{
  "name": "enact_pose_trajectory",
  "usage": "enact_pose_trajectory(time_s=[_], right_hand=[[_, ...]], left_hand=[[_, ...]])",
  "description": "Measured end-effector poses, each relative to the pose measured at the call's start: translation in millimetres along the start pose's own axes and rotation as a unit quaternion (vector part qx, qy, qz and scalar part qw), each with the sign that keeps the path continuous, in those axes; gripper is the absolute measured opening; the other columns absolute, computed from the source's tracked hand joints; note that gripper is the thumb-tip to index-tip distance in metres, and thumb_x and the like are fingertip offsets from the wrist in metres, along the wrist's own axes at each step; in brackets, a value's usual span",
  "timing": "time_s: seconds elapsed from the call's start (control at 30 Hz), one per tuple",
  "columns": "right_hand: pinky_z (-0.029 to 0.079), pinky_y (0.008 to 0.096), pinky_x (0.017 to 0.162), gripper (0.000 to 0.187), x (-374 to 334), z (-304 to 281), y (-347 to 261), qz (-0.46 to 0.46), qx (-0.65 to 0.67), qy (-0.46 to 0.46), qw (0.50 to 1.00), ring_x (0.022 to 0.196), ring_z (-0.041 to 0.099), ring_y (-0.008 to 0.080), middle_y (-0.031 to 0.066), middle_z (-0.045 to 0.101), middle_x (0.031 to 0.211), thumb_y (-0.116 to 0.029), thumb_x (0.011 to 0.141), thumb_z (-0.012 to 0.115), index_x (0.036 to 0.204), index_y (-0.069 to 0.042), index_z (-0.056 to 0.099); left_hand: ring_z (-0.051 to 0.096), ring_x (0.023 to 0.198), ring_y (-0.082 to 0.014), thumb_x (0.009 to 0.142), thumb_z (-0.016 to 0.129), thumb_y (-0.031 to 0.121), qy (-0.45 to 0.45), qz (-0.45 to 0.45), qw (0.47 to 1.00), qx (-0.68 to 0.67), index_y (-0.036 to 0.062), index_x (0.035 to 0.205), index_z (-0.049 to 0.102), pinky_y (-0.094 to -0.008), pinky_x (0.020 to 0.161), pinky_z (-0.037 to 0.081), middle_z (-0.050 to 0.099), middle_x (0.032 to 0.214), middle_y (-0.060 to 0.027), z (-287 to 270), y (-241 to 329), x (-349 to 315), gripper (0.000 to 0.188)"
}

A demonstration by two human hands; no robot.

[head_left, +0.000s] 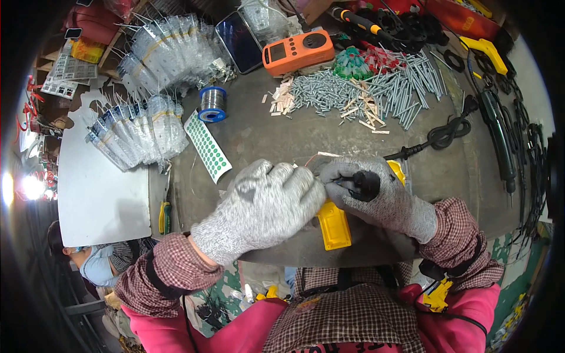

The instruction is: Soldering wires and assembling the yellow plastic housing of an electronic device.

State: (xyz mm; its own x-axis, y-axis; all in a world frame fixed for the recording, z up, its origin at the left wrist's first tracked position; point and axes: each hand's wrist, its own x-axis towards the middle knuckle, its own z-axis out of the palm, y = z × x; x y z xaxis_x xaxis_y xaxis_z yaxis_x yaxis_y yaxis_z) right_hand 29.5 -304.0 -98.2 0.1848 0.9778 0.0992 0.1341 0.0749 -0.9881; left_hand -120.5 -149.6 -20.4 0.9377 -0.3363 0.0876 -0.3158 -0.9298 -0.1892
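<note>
Both hands wear grey knit gloves and meet over the front middle of the table. My left hand point(265, 206) has its fingers curled together, and whatever they pinch is hidden. Closed around a black rounded part point(366, 186) is my right hand point(376, 197), its fingertips close to the left ones. Below them lies a yellow plastic housing piece point(334, 228), its upper end covered by the hands. More yellow plastic point(398, 172) shows behind the right hand. A thin reddish wire point(312, 159) rises between the hands. Beyond them, a black power cord point(432, 141) runs to the right.
Screws point(406, 88) lie heaped at the back, beside an orange meter point(298, 52) and a phone point(238, 42). Left are a solder spool point(212, 105), a green-dotted sticker sheet point(208, 147) and bundled bagged parts point(141, 129). A dark electric screwdriver point(498, 138) hangs right.
</note>
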Motion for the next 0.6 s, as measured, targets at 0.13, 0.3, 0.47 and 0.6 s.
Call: enact_pose_trajectory(time_s=[0.13, 0.3, 0.47, 0.6], right_hand=[[0.053, 0.0323, 0.071, 0.014, 0.4, 0.6, 5.4, -0.097, -0.059, 0.029, 0.993, 0.079, 0.067, 0.0206, 0.0085, 0.067, 0.089, -0.015, 0.090, 0.068, 0.099, -0.006, 0.064], [0.054, 0.0336, 0.071, 0.013, 3.8, -1.2, -3.3, -0.035, -0.042, 0.023, 0.998, 0.080, 0.068, 0.0240, 0.0094, 0.068, 0.091, -0.012, 0.088, 0.067, 0.099, -0.006, 0.064], [0.053, 0.0328, 0.075, 0.014, 16.4, -6.3, 15.2, -0.171, -0.128, 0.019, 0.977, 0.083, 0.069, 0.0236, 0.0100, 0.068, 0.094, -0.012, 0.089, 0.067, 0.101, -0.005, 0.063], [0.053, 0.0307, 0.077, 0.013, 16.1, -7.2, 8.9, -0.036, -0.005, -0.035, 0.999, 0.084, 0.067, 0.0181, 0.0088, 0.067, 0.093, -0.011, 0.090, 0.065, 0.101, -0.004, 0.063]], left_hand=[[0.062, 0.063, -0.0257, 0.095, 0.059, 0.027, -0.214, -0.447, 0.560, -0.664, 0.0066, 0.098, 0.064, -0.0296, 0.058, 0.046, 0.064, 0.077, -0.0078, -3.4, -3.9, 2.6, 0.021], [0.060, 0.064, -0.0311, 0.090, 0.067, 0.028, 0.008, -0.134, 0.990, -0.051, 0.0038, 0.093, 0.062, -0.0343, 0.058, 0.047, 0.063, 0.077, -0.0112, -1.8, 2.6, 4.5, 0.025], [0.055, 0.065, -0.0131, 0.098, 0.057, 0.030, -0.086, -0.413, 0.672, -0.609, 0.0052, 0.096, 0.062, -0.0305, 0.060, 0.047, 0.056, 0.071, -0.0049, 12.0, 2.3, -8.4, 0.025], [0.059, 0.064, -0.0204, 0.095, 0.060, 0.030, -0.151, -0.326, 0.867, -0.345, 0.0069, 0.097, 0.063, -0.0328, 0.061, 0.049, 0.059, 0.073, -0.0071, 1.4, -6.2, 3.2, 0.023]])
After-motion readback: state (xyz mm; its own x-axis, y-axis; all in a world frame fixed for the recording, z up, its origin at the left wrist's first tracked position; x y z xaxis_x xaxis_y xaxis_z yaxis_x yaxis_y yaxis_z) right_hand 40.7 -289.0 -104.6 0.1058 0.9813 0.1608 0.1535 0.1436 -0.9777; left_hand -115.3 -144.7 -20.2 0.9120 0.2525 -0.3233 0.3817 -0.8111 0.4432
